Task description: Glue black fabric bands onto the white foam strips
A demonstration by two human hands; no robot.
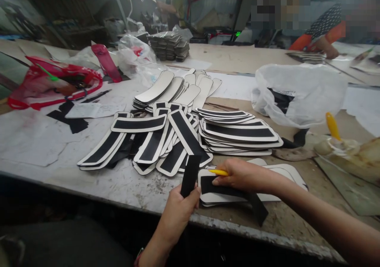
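My left hand [181, 205] is closed around a black strip [190, 176], held upright at the table's front edge. Just right of it, my right hand [239, 175] grips a slim yellow tool [219, 172] with a pointed end; its other end is hidden in the fist. The fingers of this hand also touch a black strip [208, 185] lying along a white curved panel [204, 197]. The strip's loose end [259, 209] hangs off the panel's near side. More white panels [289, 174] lie beneath my right forearm.
Behind my hands are heaped white panels with black strips [191, 138], a stack of them [240, 134] and plain ones [156, 86]. A clear plastic bag [308, 96], a yellow handle [333, 126] and a red bag [26, 94] flank them. Another person's hand [328, 47] is across the table.
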